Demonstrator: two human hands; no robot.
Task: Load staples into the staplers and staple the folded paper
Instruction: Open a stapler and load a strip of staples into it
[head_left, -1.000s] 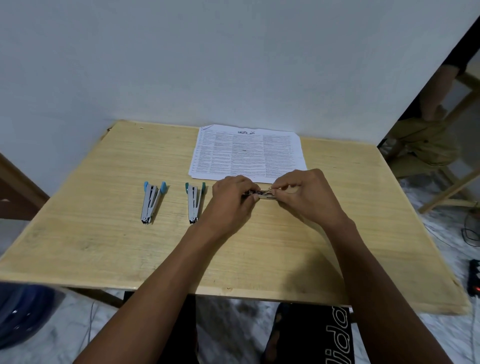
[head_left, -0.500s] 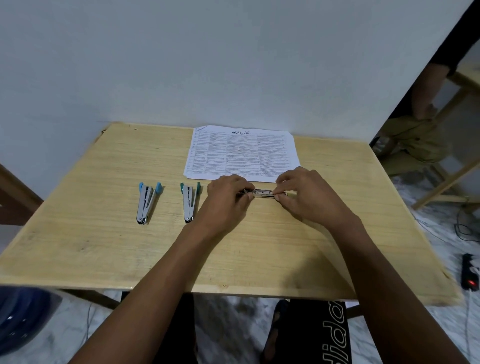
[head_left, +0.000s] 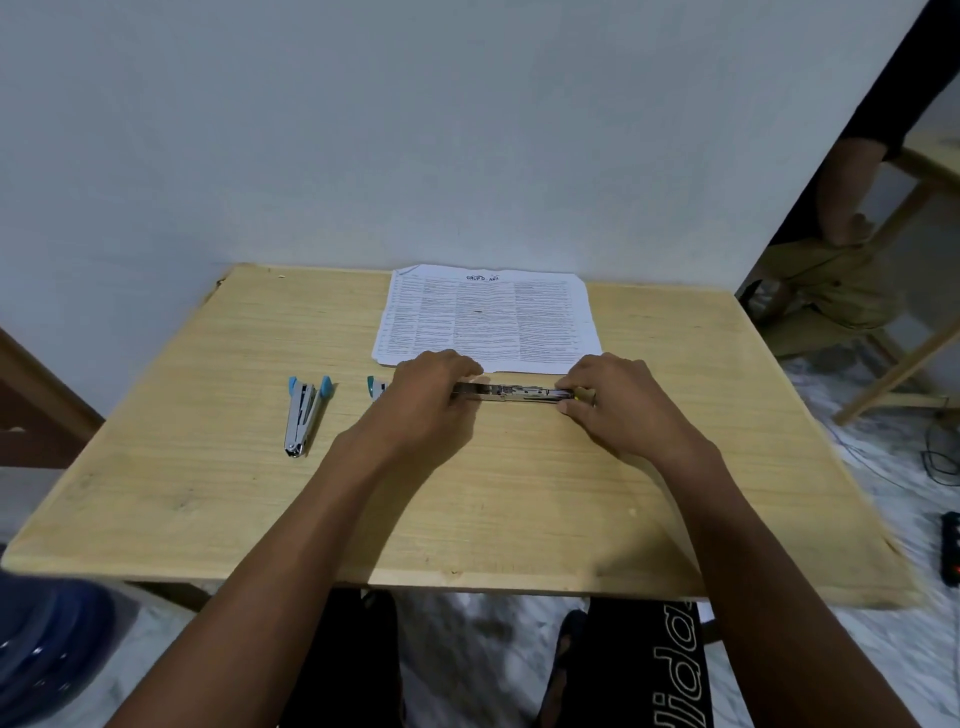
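- Three staplers on the table (head_left: 727, 467): open stapler (head_left: 511, 392) in the middle, just in front of the paper (head_left: 488, 317); blue stapler (head_left: 304, 415) well to its left; teal stapler (head_left: 374, 387) between them, mostly hidden behind the left hand (head_left: 431, 395).
- Left hand curled over the open stapler's left end, right hand (head_left: 613, 400) pinching its right end.
- Spread out lengthwise and pinned low to the table, likely to bare the channel for loading.
- No staples to be made out.
- Paper parked close behind, probably handy for stapling afterwards.
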